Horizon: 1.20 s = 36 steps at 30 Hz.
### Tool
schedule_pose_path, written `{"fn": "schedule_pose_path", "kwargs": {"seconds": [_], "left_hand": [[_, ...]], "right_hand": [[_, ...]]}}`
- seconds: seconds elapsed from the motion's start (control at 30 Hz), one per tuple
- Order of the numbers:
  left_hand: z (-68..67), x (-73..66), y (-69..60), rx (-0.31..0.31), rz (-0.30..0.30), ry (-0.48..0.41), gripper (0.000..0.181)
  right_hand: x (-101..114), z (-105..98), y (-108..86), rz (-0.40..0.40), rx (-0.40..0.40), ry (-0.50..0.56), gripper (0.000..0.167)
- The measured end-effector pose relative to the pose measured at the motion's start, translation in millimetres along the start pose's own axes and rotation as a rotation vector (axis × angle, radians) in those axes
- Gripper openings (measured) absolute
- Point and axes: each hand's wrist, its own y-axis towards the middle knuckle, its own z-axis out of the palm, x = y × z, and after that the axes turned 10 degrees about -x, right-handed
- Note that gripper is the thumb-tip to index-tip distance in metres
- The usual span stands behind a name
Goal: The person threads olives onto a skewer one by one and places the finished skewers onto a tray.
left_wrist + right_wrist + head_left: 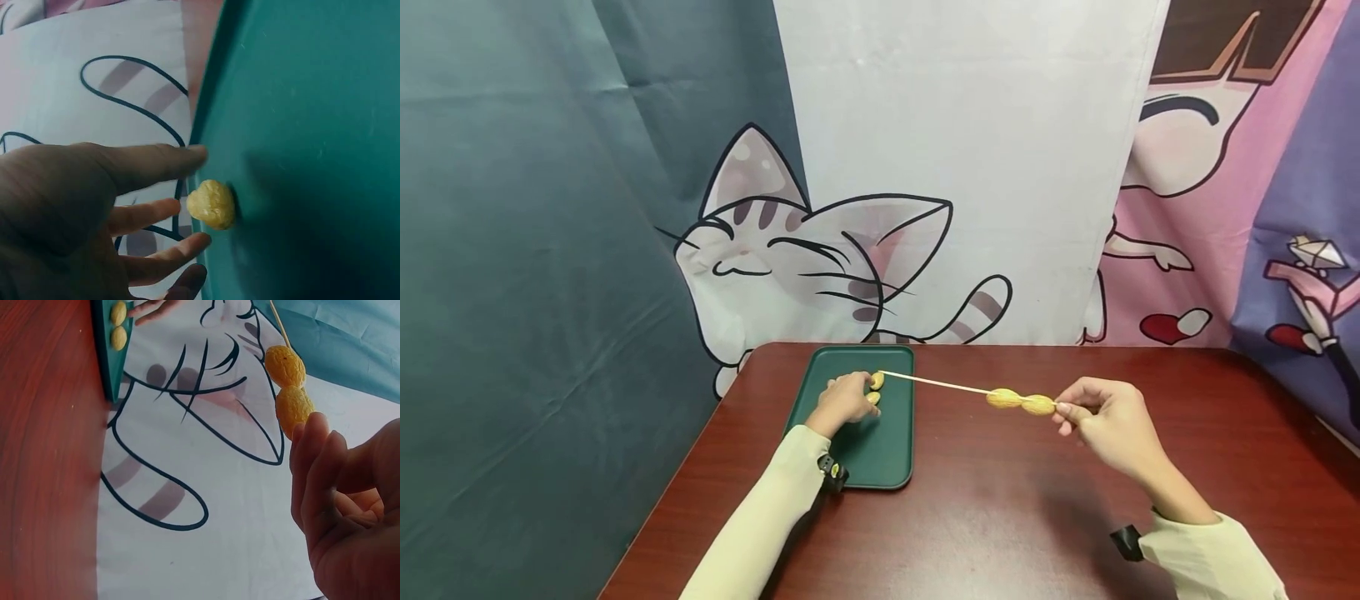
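My right hand (1114, 421) pinches the end of a thin skewer (940, 384) between thumb and fingers, above the table. Two wrinkled yellow balls (285, 365) sit threaded side by side on the skewer, close to those fingertips. The bare length points left toward the green tray (880, 457). On that tray lie two loose yellow balls (118, 339). Over them is my left hand (847, 398), its fingers extended and spread beside one loose ball (212, 204). Whether it touches the ball cannot be told. The skewer tip overlaps the farther ball in the head view.
The tray stands on a reddish-brown table (1000, 508), near its back left. Behind the table hangs a cloth backdrop (1037, 167) with a cartoon cat. A small black device (832, 472) is strapped at my left wrist, another (1126, 542) at the right.
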Motion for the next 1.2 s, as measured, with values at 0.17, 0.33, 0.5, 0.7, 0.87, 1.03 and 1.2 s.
{"fn": "schedule_pose_path", "kwargs": {"seconds": [0.17,0.33,0.5,0.7,0.87,1.03,1.2], "left_hand": [[3.5,-4.2,3.4,0.038,-0.005,0.052,0.054],[7.1,-6.4,6.2,0.029,0.017,0.08,0.05],[11.4,-1.7,10.7,0.046,-0.002,0.042,0.047],[11.3,4.0,11.3,0.038,0.042,-0.045,0.033],[2.8,3.1,4.4,-0.032,0.151,-0.192,0.029],[-6.9,-3.9,-5.6,-0.119,0.211,-0.348,0.028],[-16.3,-12.2,-15.3,-0.171,0.278,-0.454,0.027]], "right_hand": [[-3,0,0.5,-0.014,-0.003,-0.003,0.01],[-4,0,2.1,-0.032,-0.006,-0.004,0.011],[-5,-1,1.7,-0.012,0.002,-0.009,0.009],[-5,-2,3.5,-0.002,0.006,-0.008,0.009],[-6,-1,5.7,-0.001,0.009,-0.013,0.01],[-9,-2,6.1,0.003,0.013,-0.036,0.009],[-15,-9,7.8,-0.011,0.002,-0.066,0.009]]}}
